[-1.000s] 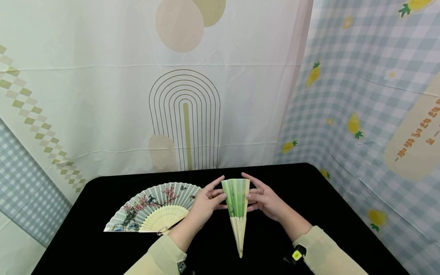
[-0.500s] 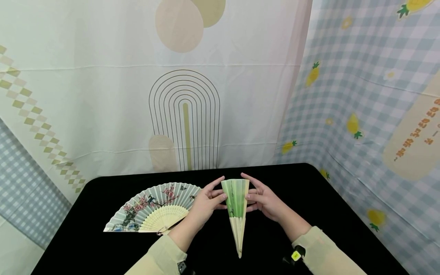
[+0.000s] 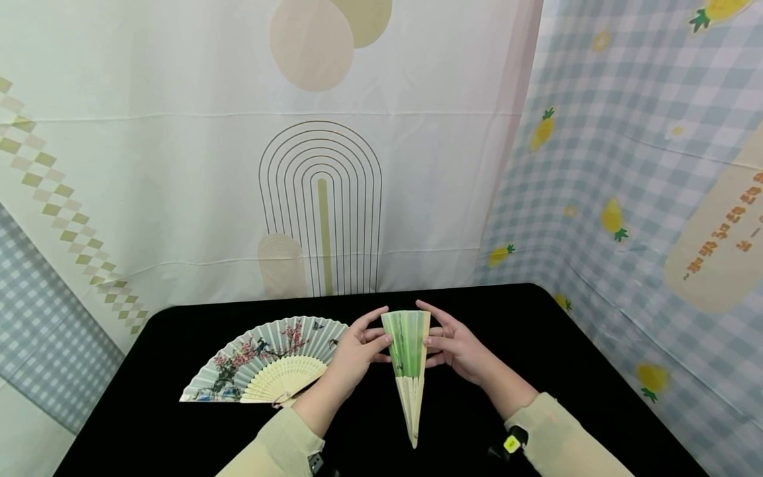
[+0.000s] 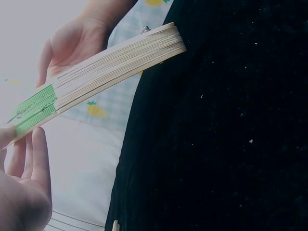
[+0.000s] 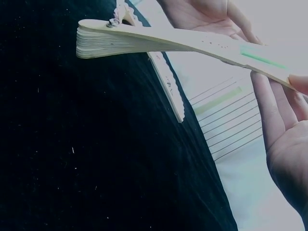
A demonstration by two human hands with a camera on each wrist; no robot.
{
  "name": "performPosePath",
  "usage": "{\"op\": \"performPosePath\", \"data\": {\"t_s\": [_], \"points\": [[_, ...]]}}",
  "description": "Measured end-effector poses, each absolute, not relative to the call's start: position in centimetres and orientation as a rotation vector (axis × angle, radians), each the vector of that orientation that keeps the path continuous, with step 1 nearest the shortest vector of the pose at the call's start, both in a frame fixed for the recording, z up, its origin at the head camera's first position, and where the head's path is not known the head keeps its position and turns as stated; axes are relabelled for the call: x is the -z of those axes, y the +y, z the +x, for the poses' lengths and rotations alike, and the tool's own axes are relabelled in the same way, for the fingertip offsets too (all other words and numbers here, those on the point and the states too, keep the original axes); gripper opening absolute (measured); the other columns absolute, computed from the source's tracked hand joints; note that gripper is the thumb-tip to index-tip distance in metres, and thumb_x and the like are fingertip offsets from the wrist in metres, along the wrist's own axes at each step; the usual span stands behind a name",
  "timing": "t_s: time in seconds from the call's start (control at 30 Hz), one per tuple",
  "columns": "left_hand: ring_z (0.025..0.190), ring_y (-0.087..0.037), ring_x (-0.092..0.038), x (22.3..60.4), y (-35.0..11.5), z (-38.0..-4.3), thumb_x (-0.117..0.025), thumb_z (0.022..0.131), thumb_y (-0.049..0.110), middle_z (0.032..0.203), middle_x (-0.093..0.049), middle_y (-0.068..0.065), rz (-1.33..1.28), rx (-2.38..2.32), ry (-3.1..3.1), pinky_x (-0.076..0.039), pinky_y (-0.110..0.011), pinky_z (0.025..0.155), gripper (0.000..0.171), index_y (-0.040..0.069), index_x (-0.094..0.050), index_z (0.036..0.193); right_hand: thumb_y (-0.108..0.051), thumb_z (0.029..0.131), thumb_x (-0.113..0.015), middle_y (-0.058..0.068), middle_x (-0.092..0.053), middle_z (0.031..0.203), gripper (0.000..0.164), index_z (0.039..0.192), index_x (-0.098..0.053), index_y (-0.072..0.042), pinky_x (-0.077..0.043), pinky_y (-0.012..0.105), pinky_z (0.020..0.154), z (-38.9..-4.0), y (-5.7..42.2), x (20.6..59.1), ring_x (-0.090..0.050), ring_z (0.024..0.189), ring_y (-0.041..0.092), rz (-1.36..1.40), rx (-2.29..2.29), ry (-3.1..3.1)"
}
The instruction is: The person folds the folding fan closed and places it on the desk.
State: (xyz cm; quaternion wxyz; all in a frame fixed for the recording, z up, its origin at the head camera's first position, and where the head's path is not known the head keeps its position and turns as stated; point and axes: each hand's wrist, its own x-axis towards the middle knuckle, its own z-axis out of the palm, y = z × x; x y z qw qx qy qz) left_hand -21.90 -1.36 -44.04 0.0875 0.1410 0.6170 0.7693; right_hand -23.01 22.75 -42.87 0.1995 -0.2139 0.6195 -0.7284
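A green folding fan (image 3: pixel 408 344), mostly folded, is held up between both hands with its pale rib end pointing toward the person. My left hand (image 3: pixel 354 354) pinches its left edge with thumb in front and fingers behind. On the opposite edge, my right hand (image 3: pixel 459 348) pinches it the same way. In the left wrist view the stacked ribs of the fan (image 4: pixel 115 62) show side-on, with a small metal pivot near the end. The right wrist view shows the fan's flat outer guard (image 5: pixel 192 44), and the right fingers (image 5: pixel 272 101) against it.
A spread folding fan (image 3: pixel 286 374) with pink blossoms and birds lies on the black-covered table (image 3: pixel 477 424), left of the hands; the left forearm partly covers it. Behind the table hangs a pale curtain (image 3: pixel 179 199), and a blue checked curtain (image 3: pixel 596 165) stands at the right.
The green fan and both hands have drifted very slightly left. The grip looks the same, and the spread fan has not moved.
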Motion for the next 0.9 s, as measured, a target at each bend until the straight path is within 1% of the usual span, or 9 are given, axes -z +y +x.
{"op": "performPosePath", "data": {"t_s": [0.3, 0.7, 0.9], "points": [[0.088, -0.019, -0.068, 44.03, -1.26, -21.93, -0.064, 0.096, 0.002, 0.116, -0.068, -0.019, 0.424, -2.280, 1.867, -0.061, -0.034, 0.070, 0.055, 0.014, -0.047, 0.147, -0.003, 0.100, -0.055, 0.012, -0.070, 0.117, 0.075, 0.161, -0.012, -0.013, -0.062, 0.038, 0.072, -22.92, 22.55, 42.84, -0.072, 0.088, 0.024, -0.615, 2.034, 1.713], [0.089, -0.018, -0.067, 44.05, -1.14, -21.87, -0.065, 0.095, 0.004, 0.114, -0.069, -0.016, 0.433, -2.264, 1.881, -0.060, -0.036, 0.071, 0.055, 0.013, -0.047, 0.147, -0.005, 0.101, -0.055, 0.011, -0.070, 0.117, 0.073, 0.160, -0.014, -0.012, -0.062, 0.035, 0.073, -22.72, 22.21, 42.52, -0.072, 0.089, 0.023, -0.598, 2.025, 1.710], [0.090, -0.019, -0.067, 44.08, -1.08, -21.82, -0.065, 0.095, 0.004, 0.114, -0.069, -0.016, 0.426, -2.267, 1.895, -0.061, -0.038, 0.073, 0.055, 0.013, -0.047, 0.147, -0.007, 0.101, -0.056, 0.012, -0.069, 0.119, 0.072, 0.160, -0.015, -0.011, -0.061, 0.039, 0.074, -22.69, 22.18, 42.55, -0.072, 0.090, 0.025, -0.592, 2.018, 1.751]]}}
